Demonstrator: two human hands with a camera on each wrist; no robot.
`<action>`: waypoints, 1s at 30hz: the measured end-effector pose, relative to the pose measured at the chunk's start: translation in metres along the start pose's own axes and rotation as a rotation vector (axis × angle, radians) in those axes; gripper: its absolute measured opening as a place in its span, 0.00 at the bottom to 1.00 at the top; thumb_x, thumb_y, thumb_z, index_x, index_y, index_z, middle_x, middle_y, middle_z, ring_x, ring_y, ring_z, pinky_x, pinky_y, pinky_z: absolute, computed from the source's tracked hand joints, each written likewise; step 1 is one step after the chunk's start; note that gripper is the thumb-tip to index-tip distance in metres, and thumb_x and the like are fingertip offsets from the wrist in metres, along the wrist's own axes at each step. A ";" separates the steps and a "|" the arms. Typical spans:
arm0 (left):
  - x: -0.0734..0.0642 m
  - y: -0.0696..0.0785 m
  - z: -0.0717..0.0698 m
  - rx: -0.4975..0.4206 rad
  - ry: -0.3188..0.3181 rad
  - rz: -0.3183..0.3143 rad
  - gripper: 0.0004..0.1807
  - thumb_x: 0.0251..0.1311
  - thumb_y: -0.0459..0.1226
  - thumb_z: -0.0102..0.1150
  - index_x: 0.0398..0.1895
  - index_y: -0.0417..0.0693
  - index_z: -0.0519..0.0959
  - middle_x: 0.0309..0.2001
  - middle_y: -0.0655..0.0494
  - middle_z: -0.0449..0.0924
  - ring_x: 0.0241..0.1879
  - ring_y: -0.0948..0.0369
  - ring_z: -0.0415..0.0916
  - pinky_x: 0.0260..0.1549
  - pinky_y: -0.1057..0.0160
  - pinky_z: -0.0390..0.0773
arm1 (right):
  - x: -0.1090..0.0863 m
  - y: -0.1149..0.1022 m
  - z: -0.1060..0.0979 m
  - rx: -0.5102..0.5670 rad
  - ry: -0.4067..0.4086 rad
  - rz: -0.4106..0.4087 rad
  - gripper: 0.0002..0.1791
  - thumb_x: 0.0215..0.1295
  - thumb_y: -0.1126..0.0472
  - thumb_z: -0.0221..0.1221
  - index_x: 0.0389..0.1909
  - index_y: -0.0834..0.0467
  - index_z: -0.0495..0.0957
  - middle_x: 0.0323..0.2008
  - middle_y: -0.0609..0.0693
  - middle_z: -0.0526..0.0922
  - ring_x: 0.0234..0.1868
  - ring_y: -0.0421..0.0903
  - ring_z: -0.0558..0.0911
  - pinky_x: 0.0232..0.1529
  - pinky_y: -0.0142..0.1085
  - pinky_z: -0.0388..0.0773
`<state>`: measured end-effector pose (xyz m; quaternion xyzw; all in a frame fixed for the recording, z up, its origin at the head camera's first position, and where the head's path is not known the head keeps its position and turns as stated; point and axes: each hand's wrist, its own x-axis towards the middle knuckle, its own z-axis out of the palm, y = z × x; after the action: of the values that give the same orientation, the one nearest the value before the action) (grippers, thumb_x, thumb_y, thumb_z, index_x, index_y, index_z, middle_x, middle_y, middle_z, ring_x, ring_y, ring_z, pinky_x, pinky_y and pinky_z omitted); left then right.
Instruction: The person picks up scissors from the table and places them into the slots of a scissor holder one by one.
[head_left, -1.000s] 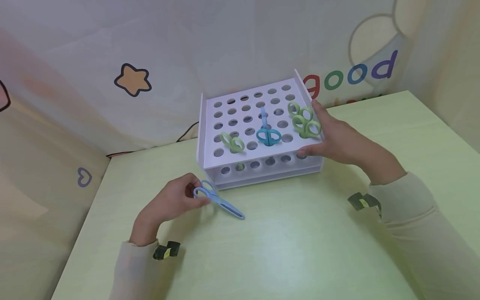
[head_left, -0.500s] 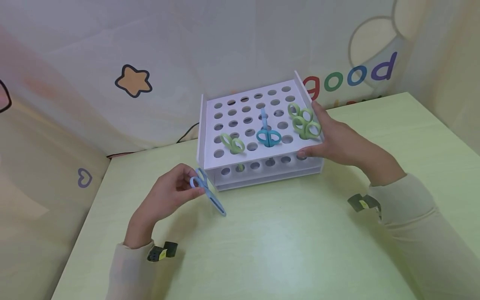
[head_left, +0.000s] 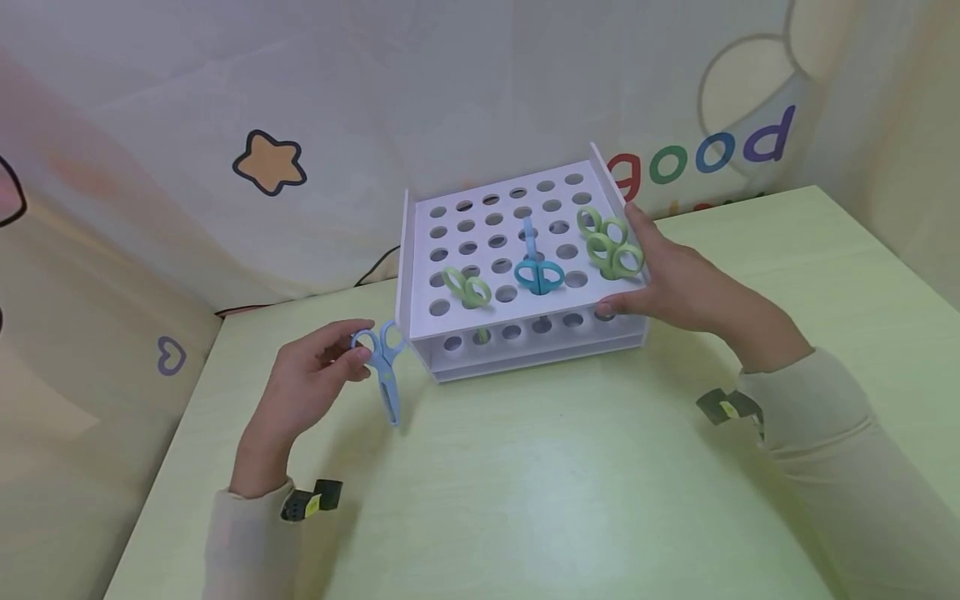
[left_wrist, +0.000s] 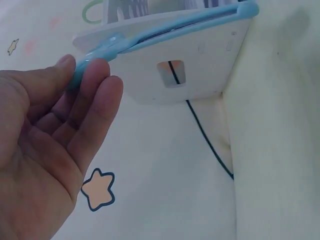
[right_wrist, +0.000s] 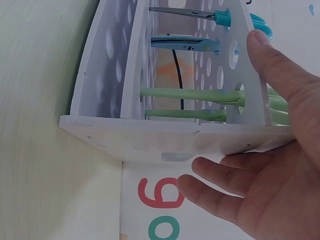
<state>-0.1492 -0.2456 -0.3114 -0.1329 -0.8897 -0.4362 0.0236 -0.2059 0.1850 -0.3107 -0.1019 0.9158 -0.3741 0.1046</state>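
In the head view my left hand [head_left: 303, 375] pinches light blue scissors [head_left: 388, 387] by one handle loop. They hang tip down above the table, beside the front left corner of a white rack [head_left: 406, 267] with rows of round holes. My right hand [head_left: 678, 279] grips the rack's right side, thumb at the front edge of the top plate, fingers along the outer wall. Standing in the holes are teal scissors [head_left: 539, 283], a light blue pair [head_left: 528, 236], green scissors [head_left: 467, 293] at front left and two green pairs at right. Right wrist view: green blades [right_wrist: 187, 94] pass through the rack.
The rack stands on a pale green table [head_left: 525, 500] at its back edge. Behind hangs a cloth backdrop [head_left: 352, 100] with a printed star and coloured letters. A dark cord [left_wrist: 207, 132] runs near the rack's left side.
My left hand has moved left and slightly up with the light blue scissors, whose blades swung from pointing right to pointing down. The right hand and rack stay put.
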 end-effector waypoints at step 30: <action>0.026 0.041 0.008 -0.393 0.315 0.294 0.07 0.66 0.21 0.58 0.43 0.19 0.78 0.32 0.53 0.85 0.27 0.62 0.85 0.32 0.65 0.82 | -0.001 0.000 0.001 0.016 0.011 -0.010 0.74 0.54 0.44 0.76 0.80 0.39 0.22 0.72 0.61 0.58 0.59 0.59 0.68 0.63 0.57 0.65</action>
<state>-0.1628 -0.2097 -0.2804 -0.1932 -0.7448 -0.6072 0.1981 -0.2052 0.1846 -0.3115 -0.1037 0.9129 -0.3823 0.0982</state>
